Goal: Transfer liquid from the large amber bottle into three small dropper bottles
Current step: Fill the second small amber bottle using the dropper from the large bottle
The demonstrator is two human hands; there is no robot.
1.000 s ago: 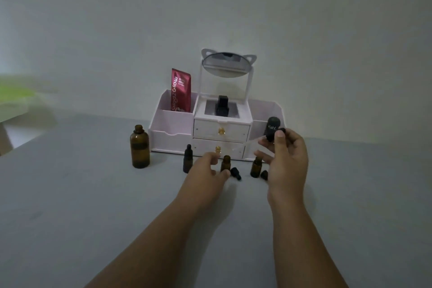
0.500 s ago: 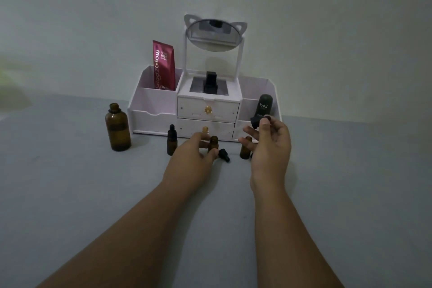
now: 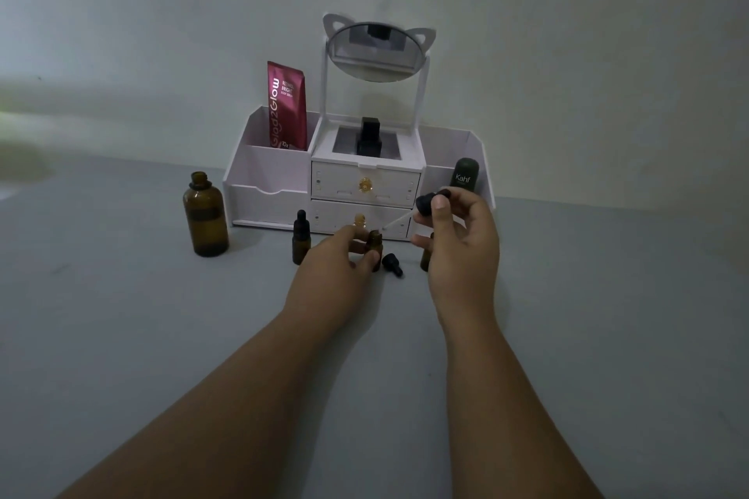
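Right hand (image 3: 458,239) lifted slightly, fingers pinching dropper cap (image 3: 430,202), left hand (image 3: 336,259) fingers gripping open dropper bottle (image 3: 373,244), grey table (image 3: 121,336), dim plain wall (image 3: 162,12)

white organizer (image 3: 267,190) with cat-ear mirror (image 3: 375,52); red sachet (image 3: 284,105); dark green tube (image 3: 465,175)

The large amber bottle (image 3: 205,215) looks like glossy brown glass, the organizer (image 3: 267,190) smooth white plastic, the counter (image 3: 121,336) matt grey, the sachet (image 3: 285,105) shiny foil.
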